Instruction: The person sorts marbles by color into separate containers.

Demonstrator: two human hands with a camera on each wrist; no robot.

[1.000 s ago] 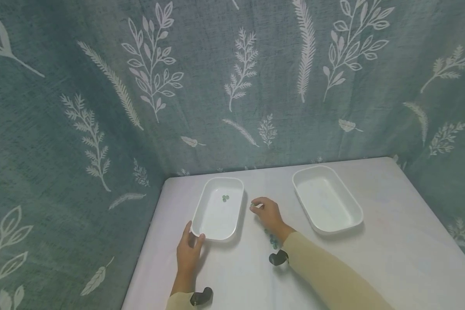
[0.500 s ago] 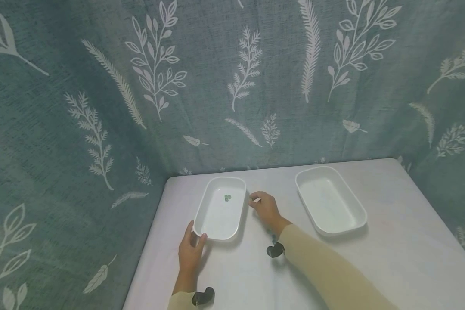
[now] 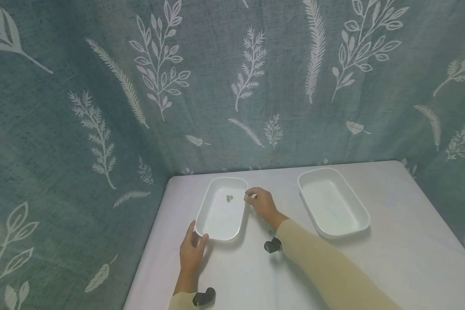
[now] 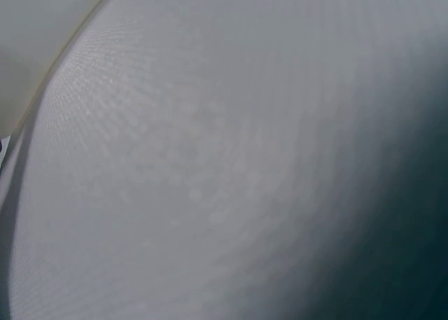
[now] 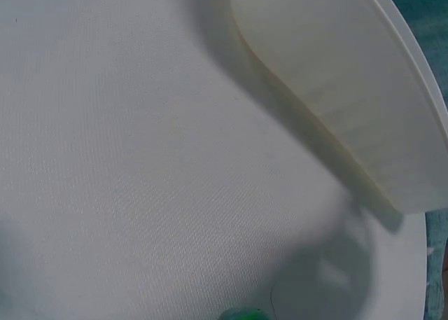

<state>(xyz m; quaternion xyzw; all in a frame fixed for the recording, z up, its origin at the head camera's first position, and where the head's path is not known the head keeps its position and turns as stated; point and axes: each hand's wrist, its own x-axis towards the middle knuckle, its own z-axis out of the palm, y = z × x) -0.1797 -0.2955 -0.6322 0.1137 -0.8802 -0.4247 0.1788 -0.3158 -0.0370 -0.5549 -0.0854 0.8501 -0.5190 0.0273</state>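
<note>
Left hand [image 3: 191, 255]: thumb and fingers spread, touching the near left corner of the left tray [image 3: 218, 220] on either side of the corner.
Right hand [image 3: 264, 204]: thumb and fingertips pinch a small green piece [image 3: 246, 196].
Pinched piece: at the right rim of the left tray, toward its far end; whether it touches the rim I cannot tell.
Left tray: white, rectangular with rounded corners, upright on the white counter [image 3: 248, 277].
Inside it: three green pieces [image 3: 229, 198] in a tight cluster, toward the far end.
By the right wrist: a bit of green [image 3: 271, 232] on the counter, mostly hidden by the arm.
Right tray [image 3: 330, 207]: white, of similar shape, well apart from the left one, on the other side of the right hand.
Wrist cameras: a dark left unit [image 3: 204, 297] and a dark right unit [image 3: 272, 245], each beside a pale yellow sleeve [image 3: 317, 262].
Backdrop: teal fabric [image 3: 209, 92] printed with white leaves and sprigs, behind the counter and along its sides.
Right wrist view: a pale tray wall [image 5: 343, 82] at upper right, green at the bottom edge.
</note>
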